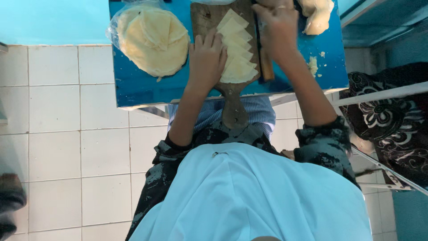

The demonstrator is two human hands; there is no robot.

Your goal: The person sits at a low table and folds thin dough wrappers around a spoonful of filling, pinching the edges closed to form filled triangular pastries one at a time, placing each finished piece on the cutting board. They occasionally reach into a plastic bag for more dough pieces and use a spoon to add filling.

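Head view: our left hand (206,60) lies flat, fingers together, on dough wedges (236,49) at twelve o'clock on the wooden board (209,18); our right hand (276,27) clamps a knife handle (266,64). We'd keep fingertips clear.

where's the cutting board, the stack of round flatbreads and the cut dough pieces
wooden cutting board (235,114), head view, on its handle hanging past the table edge
stack of round flatbreads (154,44), head view, on the top sheet
cut dough pieces (238,69), head view, on the nearest pale piece
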